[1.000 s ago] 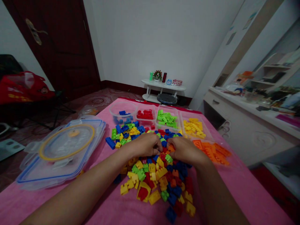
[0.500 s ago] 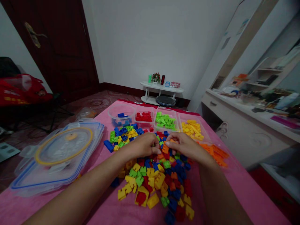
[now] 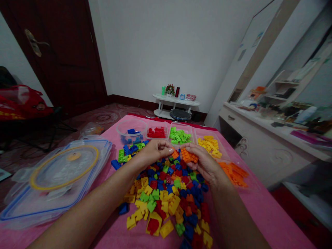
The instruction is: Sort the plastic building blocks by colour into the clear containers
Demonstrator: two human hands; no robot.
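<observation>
Both hands are raised above a heap of mixed plastic building blocks (image 3: pixel 168 197) on a pink table cover (image 3: pixel 259 214). My right hand (image 3: pixel 204 164) is cupped around a few orange blocks (image 3: pixel 188 155) resting in its palm and fingers. My left hand (image 3: pixel 154 152) is pinched, its fingertips touching a small orange block (image 3: pixel 175 153) right beside the right hand's blocks. The two hands almost meet over the far part of the heap.
Clear tubs stand at the table's far edge: blue blocks (image 3: pixel 131 131), red (image 3: pixel 157 132), green (image 3: pixel 178 135), yellow (image 3: pixel 209 143), and orange (image 3: pixel 234 173) at the right. Stacked container lids (image 3: pixel 57 173) lie at the left. A white desk (image 3: pixel 272 138) stands to the right.
Both hands have lifted off the heap, bringing orange blocks up with them. The right hand turned palm up with the blocks in it. The view also shifted slightly.
</observation>
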